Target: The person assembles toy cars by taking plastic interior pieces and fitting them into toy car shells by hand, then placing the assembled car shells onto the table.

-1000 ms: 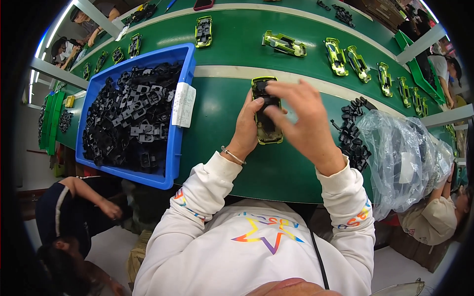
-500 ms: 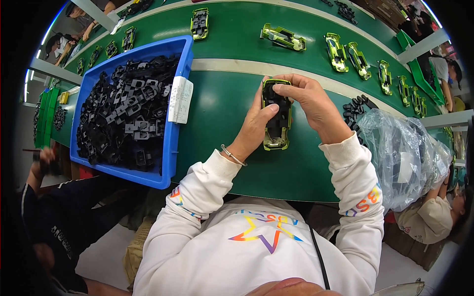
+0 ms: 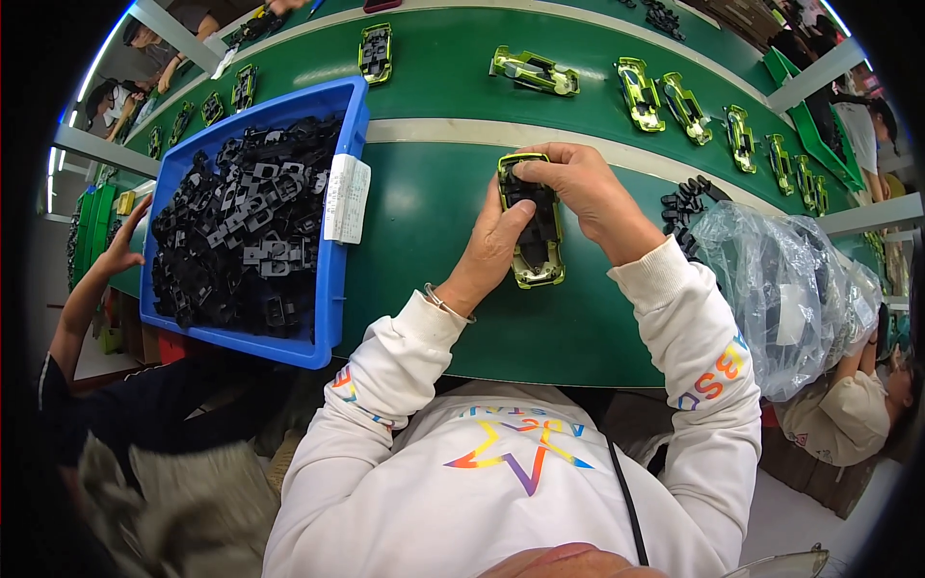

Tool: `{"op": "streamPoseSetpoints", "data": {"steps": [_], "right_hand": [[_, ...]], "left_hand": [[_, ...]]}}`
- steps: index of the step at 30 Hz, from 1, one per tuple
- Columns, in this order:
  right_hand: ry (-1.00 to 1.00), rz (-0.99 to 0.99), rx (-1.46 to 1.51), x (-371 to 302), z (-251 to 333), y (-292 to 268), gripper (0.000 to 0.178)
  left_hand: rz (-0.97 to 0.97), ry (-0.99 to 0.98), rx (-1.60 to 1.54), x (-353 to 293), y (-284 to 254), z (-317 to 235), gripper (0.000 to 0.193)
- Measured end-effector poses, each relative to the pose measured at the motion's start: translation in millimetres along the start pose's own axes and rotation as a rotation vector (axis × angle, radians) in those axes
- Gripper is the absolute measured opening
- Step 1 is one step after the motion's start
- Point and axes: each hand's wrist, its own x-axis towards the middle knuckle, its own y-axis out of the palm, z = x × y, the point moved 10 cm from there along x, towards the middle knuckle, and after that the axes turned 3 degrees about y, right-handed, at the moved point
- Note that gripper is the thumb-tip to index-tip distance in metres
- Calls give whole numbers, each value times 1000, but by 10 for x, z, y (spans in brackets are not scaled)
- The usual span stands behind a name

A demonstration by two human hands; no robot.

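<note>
Over the green tabletop, both of my hands hold a toy car body shell (image 3: 541,252), yellow-green outside, with black plastic parts seated inside it. My left hand (image 3: 489,241) grips its left side, thumb lying over the black interior. From the far right side my right hand (image 3: 578,188) wraps round it, its thumb pressing on the black part near the far end. The fingers under the shell are hidden. Left of my hands is a blue bin (image 3: 332,270) heaped with black plastic parts (image 3: 251,212).
Beyond a pale rail, several yellow-green shells (image 3: 641,93) lie along a green belt (image 3: 443,58). Small black parts (image 3: 682,204) lie at right beside a clear plastic bag (image 3: 761,289). A co-worker's hand (image 3: 120,252) is next to the bin's left side; other people sit farther off.
My hands and the shell have shifted slightly left, and its near end tilts a little to the right. The co-worker's hand at left has come up beside the bin.
</note>
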Motion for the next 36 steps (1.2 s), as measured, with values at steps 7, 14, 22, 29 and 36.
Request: {"op": "streamPoseSetpoints", "data": {"steps": [7,14,22,29,36], "right_hand": [[-5,-20,-32,58,-91,-145,56],[-226,-270,-330,-479,178,-1298,47],[-540,-376,-1078,-1160,74,-1073,22],[-575,-428,-1320,-1173,14,-1082,30],[-583,-410,-1347,-1292,-273,-792,37]], "left_hand": [[-52,15,68,81,-19,65,44],[-223,-45,-163,145,-264,-81,37],[-186,-79,-72,181,-154,6,36],[-171,-88,-20,194,4,84,37],[-151,-93,-50,139,66,92,38]]}}
